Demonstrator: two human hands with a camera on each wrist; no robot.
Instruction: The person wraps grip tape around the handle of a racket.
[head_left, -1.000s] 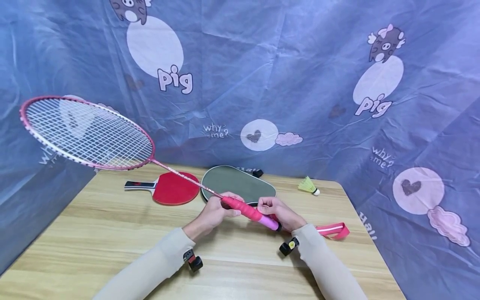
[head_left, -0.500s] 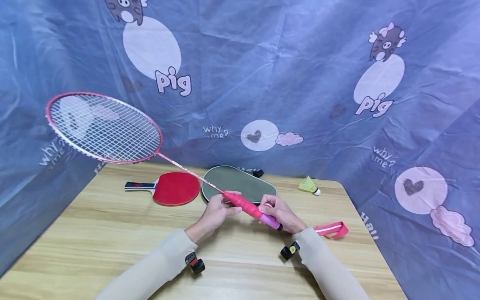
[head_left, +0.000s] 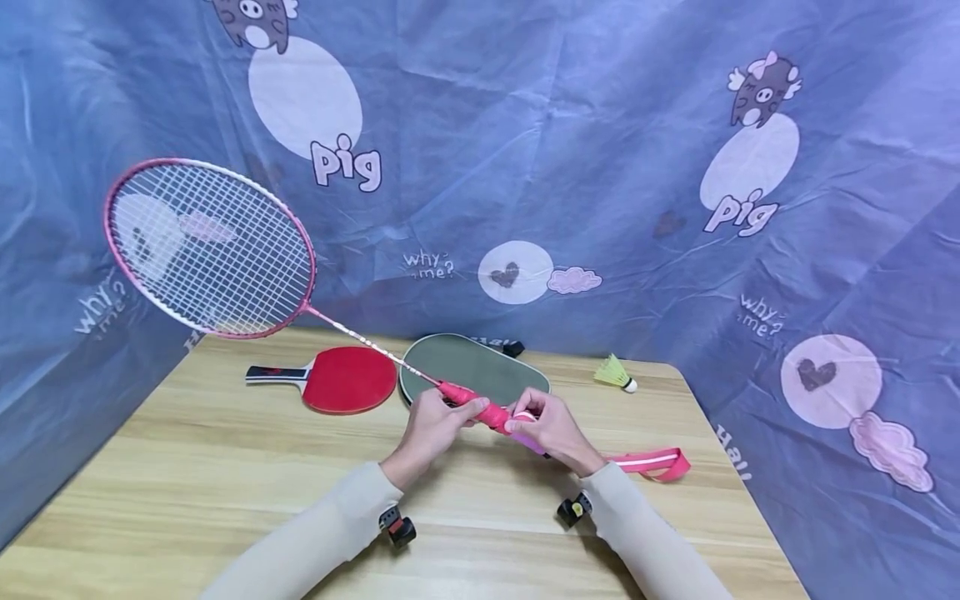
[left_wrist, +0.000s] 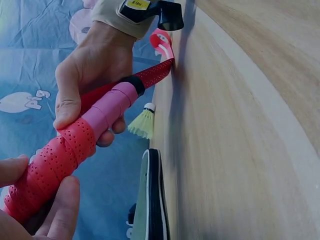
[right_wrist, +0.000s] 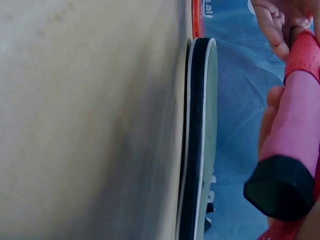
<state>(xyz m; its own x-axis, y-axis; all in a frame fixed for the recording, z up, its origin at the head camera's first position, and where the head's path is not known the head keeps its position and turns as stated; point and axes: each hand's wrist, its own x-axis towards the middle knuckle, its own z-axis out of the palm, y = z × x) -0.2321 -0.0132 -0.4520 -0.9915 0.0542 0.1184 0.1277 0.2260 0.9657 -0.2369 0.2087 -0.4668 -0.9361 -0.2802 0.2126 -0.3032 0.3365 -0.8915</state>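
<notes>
A badminton racket (head_left: 367, 342) is held slanting above the table, its strung head up at the left. My left hand (head_left: 429, 432) grips its handle on the part wrapped in red perforated grip tape (left_wrist: 52, 160). My right hand (head_left: 557, 429) pinches that tape with the thumb where the wrap ends. Past this edge a smooth pink layer (left_wrist: 111, 106) shows, down to the black butt cap (right_wrist: 280, 187). From the right hand a loose length of tape (left_wrist: 156, 73) runs down to the table, where its tail (head_left: 670, 464) lies folded at the right.
A red table tennis bat (head_left: 349, 381) lies on the wooden table (head_left: 300, 475) at the back left. Beside it, behind the hands, is a green zipped case (head_left: 468, 362). A yellow shuttlecock (head_left: 613, 372) lies at the back right. Blue printed cloth (head_left: 450, 125) hangs around the table.
The racket head has swung right and turned to face the camera more. My left thumb has shifted along the wrapped handle, closer to the right hand. The right hand has closed in on the tape's edge.
</notes>
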